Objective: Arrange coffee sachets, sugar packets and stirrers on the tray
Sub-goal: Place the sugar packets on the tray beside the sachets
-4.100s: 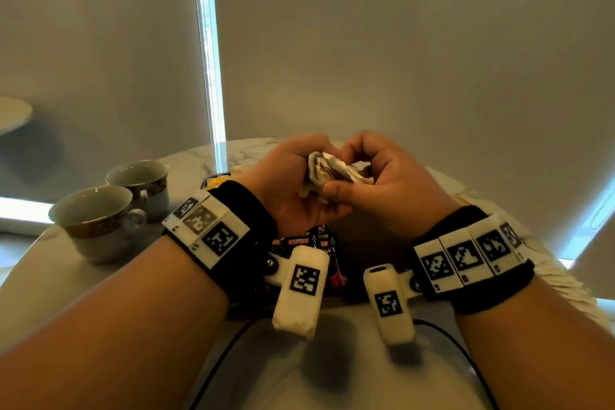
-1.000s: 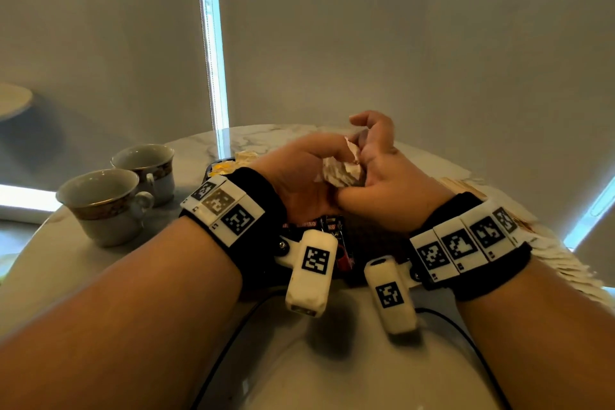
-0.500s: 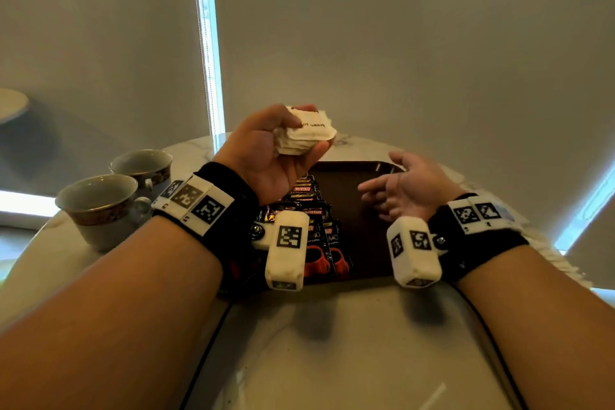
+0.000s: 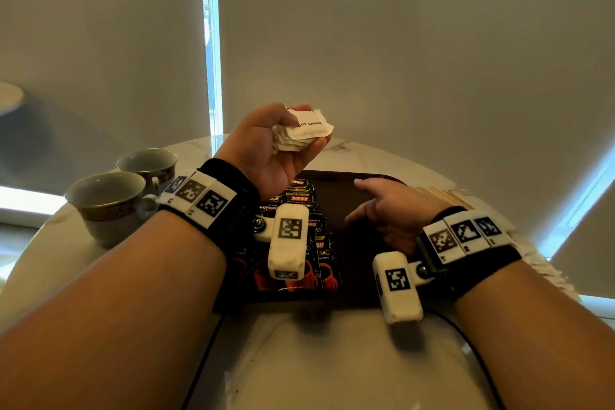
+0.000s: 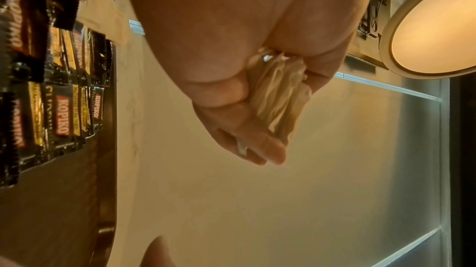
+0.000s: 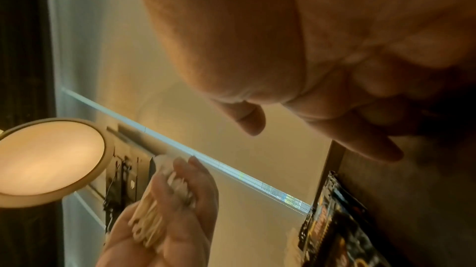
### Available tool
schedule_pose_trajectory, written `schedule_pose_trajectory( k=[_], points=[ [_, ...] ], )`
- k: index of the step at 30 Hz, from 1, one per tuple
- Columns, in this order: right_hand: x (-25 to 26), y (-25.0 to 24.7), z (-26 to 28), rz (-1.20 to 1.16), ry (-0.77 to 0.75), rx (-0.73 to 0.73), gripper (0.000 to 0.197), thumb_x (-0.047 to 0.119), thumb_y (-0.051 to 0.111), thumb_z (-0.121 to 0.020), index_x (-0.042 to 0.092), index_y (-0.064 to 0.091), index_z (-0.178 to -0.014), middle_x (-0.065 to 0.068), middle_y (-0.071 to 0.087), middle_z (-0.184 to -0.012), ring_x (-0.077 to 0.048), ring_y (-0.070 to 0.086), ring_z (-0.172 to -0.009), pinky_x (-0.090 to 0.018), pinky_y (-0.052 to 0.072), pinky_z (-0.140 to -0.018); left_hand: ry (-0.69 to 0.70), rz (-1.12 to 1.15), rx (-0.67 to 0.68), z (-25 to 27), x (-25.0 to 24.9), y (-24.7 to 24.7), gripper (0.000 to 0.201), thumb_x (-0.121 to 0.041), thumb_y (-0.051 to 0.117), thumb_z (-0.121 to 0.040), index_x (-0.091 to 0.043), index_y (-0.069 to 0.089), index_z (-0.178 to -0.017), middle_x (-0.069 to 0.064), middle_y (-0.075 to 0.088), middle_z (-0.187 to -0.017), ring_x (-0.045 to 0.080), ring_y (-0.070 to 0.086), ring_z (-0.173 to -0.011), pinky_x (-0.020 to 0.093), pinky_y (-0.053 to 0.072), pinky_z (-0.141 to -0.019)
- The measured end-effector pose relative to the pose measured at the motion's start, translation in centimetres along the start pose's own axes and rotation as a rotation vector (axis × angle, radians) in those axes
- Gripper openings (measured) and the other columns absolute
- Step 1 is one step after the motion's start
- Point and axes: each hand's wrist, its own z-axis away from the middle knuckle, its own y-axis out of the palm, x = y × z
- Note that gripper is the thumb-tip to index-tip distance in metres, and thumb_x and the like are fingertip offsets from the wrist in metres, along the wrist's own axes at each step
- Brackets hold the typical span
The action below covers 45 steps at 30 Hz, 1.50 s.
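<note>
My left hand (image 4: 279, 150) is raised above the tray's far left part and grips a stack of white brown-sugar packets (image 4: 304, 130), whose edges (image 5: 280, 96) show between thumb and fingers. A dark brown tray (image 4: 346, 193) lies on the table. Rows of black Kopiko coffee sachets (image 4: 299, 196) fill its left side (image 5: 61, 116). My right hand (image 4: 382, 210) hovers low over the tray's bare right half, fingers loosely spread and holding nothing (image 6: 355, 129). Pale wooden stirrers (image 4: 442, 195) lie on the table beyond the right wrist.
Two white cups with gold bands (image 4: 109, 203) stand on the marble table (image 4: 299, 359) at the left. A stack of pale napkins (image 4: 545, 270) sits at the right edge. Black cables run over the near table. Grey blinds hang behind.
A second ago both hands worked the packet stack together. They have parted: the left has lifted the stack up and back, and the right has dropped empty over the tray.
</note>
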Motion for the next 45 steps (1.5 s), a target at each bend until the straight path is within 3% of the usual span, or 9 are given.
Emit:
schedule_pose_trajectory(
  k=[7, 12, 16, 20, 23, 31, 34, 37, 45],
  points=[
    [2.6, -0.7, 0.2, 0.04, 0.002, 0.001, 0.045, 0.039, 0.036, -0.108, 0.022, 0.044, -0.148, -0.02, 0.067, -0.115, -0.04, 0.064, -0.108, -0.049, 0.053, -0.083, -0.014, -0.01, 0.032, 0.0, -0.2, -0.3, 0.027, -0.007, 0.043, -0.092, -0.006, 0.067, -0.102, 0.021, 0.072, -0.097, 0.037, 0.073, -0.089, 0.028, 0.062, -0.064],
    [4.9, -2.5, -1.5, -0.506, -0.179, -0.004, 0.084, 0.08, 0.031, -0.088, 0.006, 0.063, -0.112, -0.015, 0.064, -0.097, -0.028, 0.059, -0.085, -0.036, 0.046, -0.068, 0.009, -0.099, 0.048, -0.4, 0.0, -0.5, 0.026, -0.008, 0.042, -0.095, -0.012, 0.066, -0.105, 0.018, 0.074, -0.094, 0.033, 0.075, -0.086, 0.029, 0.063, -0.063],
    [5.0, -0.8, -2.5, -0.749, -0.449, 0.04, 0.069, 0.075, 0.053, -0.08, 0.01, 0.065, -0.101, -0.008, 0.066, -0.084, -0.022, 0.059, -0.073, -0.03, 0.044, -0.061, 0.064, -0.167, -0.007, -1.2, 0.6, -1.0, 0.023, -0.005, 0.05, -0.096, -0.014, 0.062, -0.114, 0.019, 0.071, -0.104, 0.029, 0.074, -0.083, 0.028, 0.059, -0.057],
    [4.8, 1.3, -3.6, -0.693, -0.577, 0.124, 0.074, 0.045, 0.083, -0.068, 0.0, 0.061, -0.122, -0.015, 0.057, -0.095, -0.015, 0.056, -0.069, -0.025, 0.043, -0.054, 0.105, -0.21, -0.043, -1.8, 1.3, -1.2, 0.02, 0.001, 0.056, -0.095, -0.013, 0.062, -0.107, 0.016, 0.071, -0.096, 0.025, 0.073, -0.074, 0.028, 0.059, -0.055],
    [5.2, 1.7, -3.8, -0.742, -0.585, 0.044, 0.038, 0.017, 0.077, -0.075, 0.003, 0.063, -0.108, -0.015, 0.058, -0.091, -0.016, 0.054, -0.067, -0.025, 0.041, -0.051, 0.116, -0.228, -0.061, -2.0, 1.5, -1.2, 0.018, 0.002, 0.059, -0.094, -0.014, 0.062, -0.103, 0.016, 0.071, -0.096, 0.024, 0.073, -0.072, 0.028, 0.059, -0.055],
    [5.1, 1.3, -4.2, -1.061, -0.565, -0.107, 0.019, -0.004, 0.042, -0.093, 0.008, 0.056, -0.097, -0.008, 0.061, -0.083, -0.015, 0.062, -0.062, -0.023, 0.045, -0.051, 0.076, -0.337, -0.203, -2.3, 1.1, -1.6, 0.018, 0.002, 0.054, -0.094, -0.015, 0.059, -0.097, 0.02, 0.056, -0.114, 0.037, 0.065, -0.096, 0.031, 0.057, -0.054],
    [5.0, 1.4, -4.1, -0.996, -0.585, -0.058, 0.018, -0.002, 0.047, -0.094, 0.007, 0.061, -0.102, -0.005, 0.062, -0.078, -0.011, 0.049, -0.055, -0.021, 0.038, -0.045, 0.034, -0.342, -0.173, -2.1, 1.1, -1.4, 0.013, -0.011, 0.067, -0.092, -0.01, 0.059, -0.102, 0.016, 0.061, -0.104, 0.028, 0.066, -0.084, 0.026, 0.055, -0.052],
    [4.7, 1.8, -4.2, -0.924, -0.594, 0.005, 0.023, -0.001, 0.05, -0.093, -0.001, 0.06, -0.113, -0.006, 0.065, -0.077, -0.01, 0.044, -0.054, -0.021, 0.034, -0.044, 0.008, -0.402, -0.098, -1.9, 1.3, -1.5, 0.058, -0.028, 0.075, -0.084, 0.001, 0.056, -0.131, 0.014, 0.069, -0.101, 0.02, 0.071, -0.075, 0.024, 0.056, -0.054],
    [4.5, 2.2, -4.2, -0.876, -0.582, 0.0, 0.015, 0.006, 0.067, -0.081, 0.007, 0.063, -0.095, -0.011, 0.066, -0.082, -0.018, 0.051, -0.064, -0.024, 0.038, -0.048, 0.015, -0.414, -0.142, -1.8, 1.5, -1.3, 0.016, -0.008, 0.06, -0.099, -0.007, 0.058, -0.114, 0.016, 0.07, -0.098, 0.02, 0.073, -0.066, 0.026, 0.059, -0.055]
  ],
)
